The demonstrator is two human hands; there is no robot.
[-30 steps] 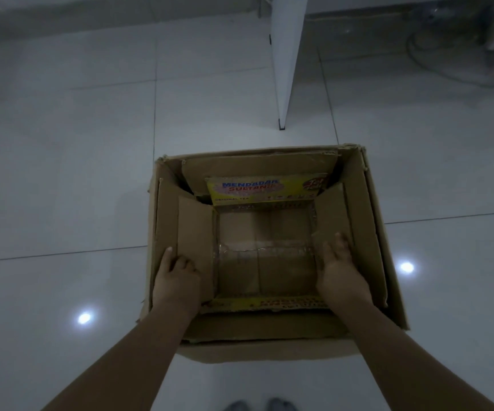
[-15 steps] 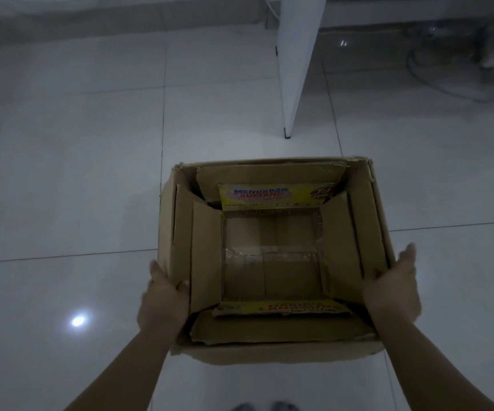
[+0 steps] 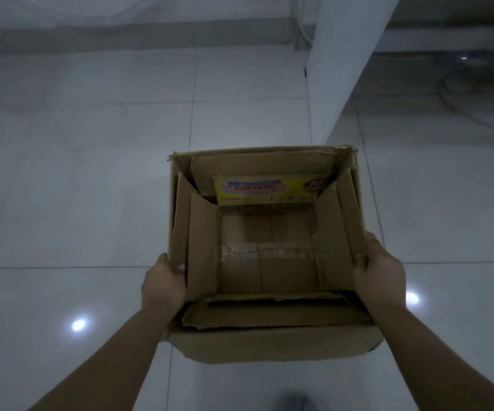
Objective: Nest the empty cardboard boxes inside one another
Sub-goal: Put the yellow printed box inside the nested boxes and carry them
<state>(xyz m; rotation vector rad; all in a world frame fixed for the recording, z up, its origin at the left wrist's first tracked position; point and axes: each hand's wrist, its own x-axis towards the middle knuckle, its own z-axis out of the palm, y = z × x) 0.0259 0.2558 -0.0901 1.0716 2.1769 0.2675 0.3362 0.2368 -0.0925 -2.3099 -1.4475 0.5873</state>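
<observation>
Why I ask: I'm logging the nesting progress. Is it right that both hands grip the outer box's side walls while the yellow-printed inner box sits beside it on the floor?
Not quite. The head view shows the left hand and right hand gripping the outer box by its side walls, but the yellow-printed inner box sits nested inside it, not beside it on the floor.

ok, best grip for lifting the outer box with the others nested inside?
Take the outer box by its two side walls, one from each side, as the left hand and right hand do. It is likely too wide for one hand, and the open top leaves the rims free.
</observation>
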